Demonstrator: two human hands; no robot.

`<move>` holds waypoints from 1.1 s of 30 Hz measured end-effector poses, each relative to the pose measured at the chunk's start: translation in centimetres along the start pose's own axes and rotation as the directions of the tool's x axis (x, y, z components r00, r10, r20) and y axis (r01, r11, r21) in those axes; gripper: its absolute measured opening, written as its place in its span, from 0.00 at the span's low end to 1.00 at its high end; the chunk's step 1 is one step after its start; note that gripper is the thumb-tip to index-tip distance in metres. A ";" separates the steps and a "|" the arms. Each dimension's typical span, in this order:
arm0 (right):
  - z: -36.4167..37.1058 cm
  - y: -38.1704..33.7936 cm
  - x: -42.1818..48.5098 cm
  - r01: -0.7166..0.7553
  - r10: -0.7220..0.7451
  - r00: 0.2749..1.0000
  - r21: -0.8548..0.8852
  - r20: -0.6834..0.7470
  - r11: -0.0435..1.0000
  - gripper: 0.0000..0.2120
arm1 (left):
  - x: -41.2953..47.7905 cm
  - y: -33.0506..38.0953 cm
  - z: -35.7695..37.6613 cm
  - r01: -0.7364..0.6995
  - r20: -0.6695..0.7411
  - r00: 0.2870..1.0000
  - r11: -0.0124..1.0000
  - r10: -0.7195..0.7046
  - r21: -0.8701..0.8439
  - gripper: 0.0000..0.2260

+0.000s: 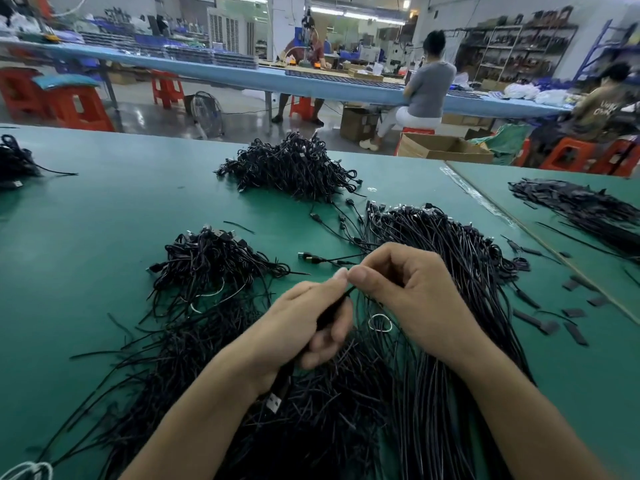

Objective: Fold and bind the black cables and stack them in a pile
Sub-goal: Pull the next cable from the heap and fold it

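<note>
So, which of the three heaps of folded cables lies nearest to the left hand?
The near heap, just left of the left hand, plugs showing on top. The middle heap and the left-edge heap lie farther back on the table.

Both hands, left (304, 327) and right (408, 292), pinch one black cable (334, 308).

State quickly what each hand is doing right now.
Left hand: closed, gripping a folded black cable.
Right hand: closed, pinching that cable's upper end.
</note>
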State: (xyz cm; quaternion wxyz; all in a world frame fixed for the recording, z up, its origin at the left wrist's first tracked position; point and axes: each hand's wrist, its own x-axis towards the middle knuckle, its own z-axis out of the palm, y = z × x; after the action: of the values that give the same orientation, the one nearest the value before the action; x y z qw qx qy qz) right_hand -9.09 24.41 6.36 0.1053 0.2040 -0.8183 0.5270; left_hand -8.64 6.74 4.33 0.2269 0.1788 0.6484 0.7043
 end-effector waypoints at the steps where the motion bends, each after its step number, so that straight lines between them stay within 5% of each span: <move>1: 0.4 0.3 -0.2 -0.022 0.022 1.000 0.031 -0.001 0.999 0.14 | -0.2 0.2 -0.3 -0.020 0.054 0.998 0.990 0.027 -0.136 0.26; 4: 1.7 0.9 -1.1 -0.128 0.127 0.991 0.027 0.038 0.991 0.16 | -0.2 0.7 -0.6 -0.060 0.107 0.984 0.836 0.141 -0.546 0.20; 8: 3.3 0.7 -2.4 -0.113 0.155 0.968 -0.206 0.199 0.972 0.14 | 0.6 0.6 -0.6 -0.303 -0.219 0.953 0.683 0.209 -0.665 0.19; 10: 3.5 0.2 -3.0 -0.048 0.144 0.939 -0.297 0.312 0.954 0.13 | 1.0 0.0 -0.6 -0.415 -0.341 0.899 0.786 0.276 -0.459 0.19; 13: 2.7 -0.9 -3.0 0.051 0.097 0.930 -0.388 0.353 0.920 0.11 | 1.3 -1.3 -0.3 -0.357 -0.393 0.818 0.907 0.420 0.224 0.17; 16: 0.9 -1.3 -2.4 0.070 0.007 0.980 -0.370 0.201 0.926 0.08 | 1.2 -1.6 0.3 -0.214 -0.263 0.896 0.868 0.357 0.449 0.20; 21: -0.2 -1.0 -1.8 -0.020 0.016 0.999 -0.121 -0.029 0.992 0.08 | 0.2 -0.6 0.6 -0.027 -0.093 0.995 0.988 0.041 0.150 0.28; 28: 0.4 -0.6 -1.8 -0.068 0.063 0.997 0.126 0.044 0.990 0.06 | -0.3 -0.2 -0.7 -0.026 0.138 0.988 0.951 0.072 -0.308 0.24; 33: 0.1 -0.9 -2.0 0.017 -0.024 0.993 0.068 0.112 0.998 0.05 | -0.4 -0.1 -0.8 0.065 0.231 0.972 0.910 0.034 -0.409 0.22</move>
State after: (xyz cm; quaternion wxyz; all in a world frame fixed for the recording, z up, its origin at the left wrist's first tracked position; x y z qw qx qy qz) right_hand -6.90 24.43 6.22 0.0574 0.2452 -0.8027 0.5406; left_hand -8.72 5.84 4.22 0.3397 0.2026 0.4547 0.7980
